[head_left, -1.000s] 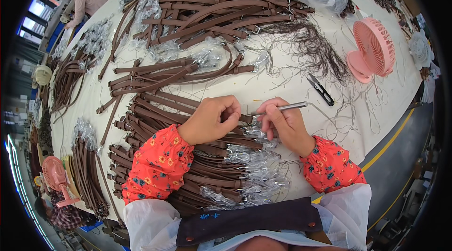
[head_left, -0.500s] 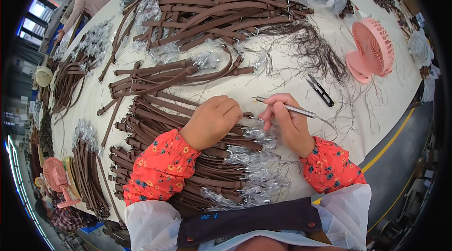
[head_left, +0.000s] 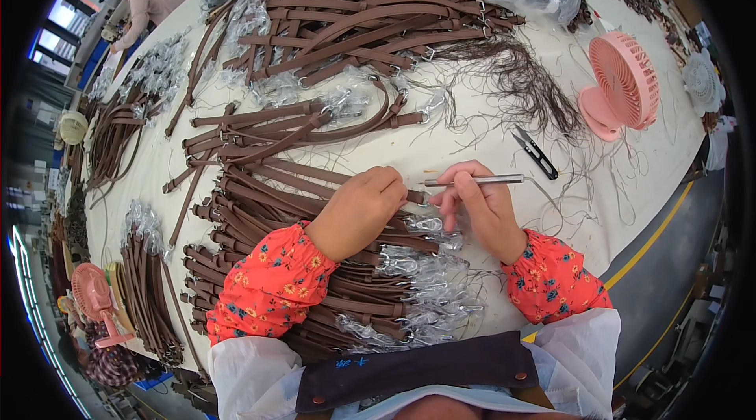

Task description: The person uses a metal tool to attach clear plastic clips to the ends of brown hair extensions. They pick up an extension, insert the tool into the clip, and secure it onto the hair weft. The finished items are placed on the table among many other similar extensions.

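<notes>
My left hand is closed in a pinch on a brown strap, whose end pokes out past the fingertips. In my right hand is a slim metal pen-shaped tool with a thin cord trailing from its rear. It lies nearly level, its tip pointing left, just above the strap end and close to my left fingertips. Whether the tip touches the strap I cannot tell. Below my hands lie rows of brown straps, their metal clasps wrapped in clear plastic.
A large heap of brown straps lies at the far side. Black-handled thread snips, loose dark threads and a pink fan stand or lie to the right. Another person is at the far left.
The tool has swung level, its tip coming down toward the strap. My left hand has shifted slightly right and down. The person at the far left has moved an arm.
</notes>
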`<action>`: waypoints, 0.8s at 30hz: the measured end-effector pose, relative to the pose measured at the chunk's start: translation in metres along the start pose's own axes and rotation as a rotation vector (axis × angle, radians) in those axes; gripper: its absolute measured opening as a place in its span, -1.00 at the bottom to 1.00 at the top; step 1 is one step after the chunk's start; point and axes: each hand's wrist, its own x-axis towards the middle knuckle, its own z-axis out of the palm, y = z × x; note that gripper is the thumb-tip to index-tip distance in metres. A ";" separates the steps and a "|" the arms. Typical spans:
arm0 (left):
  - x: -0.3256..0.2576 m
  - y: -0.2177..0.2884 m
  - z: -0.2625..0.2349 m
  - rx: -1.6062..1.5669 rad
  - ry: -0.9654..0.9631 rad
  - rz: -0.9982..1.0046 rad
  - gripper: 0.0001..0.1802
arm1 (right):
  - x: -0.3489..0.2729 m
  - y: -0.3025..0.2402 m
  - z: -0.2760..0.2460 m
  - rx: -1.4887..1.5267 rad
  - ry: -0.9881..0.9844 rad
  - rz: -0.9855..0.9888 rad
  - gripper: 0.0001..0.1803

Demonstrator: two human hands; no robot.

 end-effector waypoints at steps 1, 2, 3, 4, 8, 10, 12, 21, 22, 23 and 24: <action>0.001 0.000 0.000 -0.021 0.006 -0.011 -0.81 | 0.000 -0.001 0.000 -0.023 -0.010 0.024 -0.61; 0.002 -0.001 0.000 -0.042 0.012 -0.023 -0.81 | -0.001 -0.002 -0.001 -0.046 -0.019 0.049 -0.61; 0.003 -0.001 -0.002 -0.066 -0.008 -0.045 -0.82 | -0.001 -0.003 -0.001 -0.068 -0.028 0.073 -0.60; 0.003 -0.001 -0.004 -0.090 -0.027 -0.068 -0.83 | -0.001 -0.004 0.000 -0.073 -0.028 0.090 -0.60; 0.004 -0.001 -0.004 -0.123 -0.028 -0.099 -0.85 | -0.001 -0.008 0.003 -0.101 -0.035 0.129 -0.60; 0.003 -0.001 -0.004 -0.141 -0.027 -0.145 -0.86 | 0.000 -0.008 0.003 -0.106 -0.043 0.128 -0.60; 0.003 -0.002 -0.004 -0.150 -0.027 -0.165 -0.86 | 0.000 -0.007 0.003 -0.101 -0.048 0.124 -0.60; 0.002 -0.003 -0.004 -0.157 -0.023 -0.150 -0.87 | 0.000 -0.008 0.004 -0.118 -0.039 0.123 -0.59; 0.002 -0.003 -0.005 -0.158 -0.024 -0.151 -0.86 | 0.000 -0.008 0.004 -0.119 -0.039 0.122 -0.59; 0.002 -0.003 -0.005 -0.159 -0.025 -0.151 -0.86 | 0.000 -0.008 0.004 -0.120 -0.039 0.121 -0.59; 0.002 -0.003 -0.005 -0.162 -0.028 -0.151 -0.86 | 0.000 -0.007 0.004 -0.121 -0.038 0.120 -0.59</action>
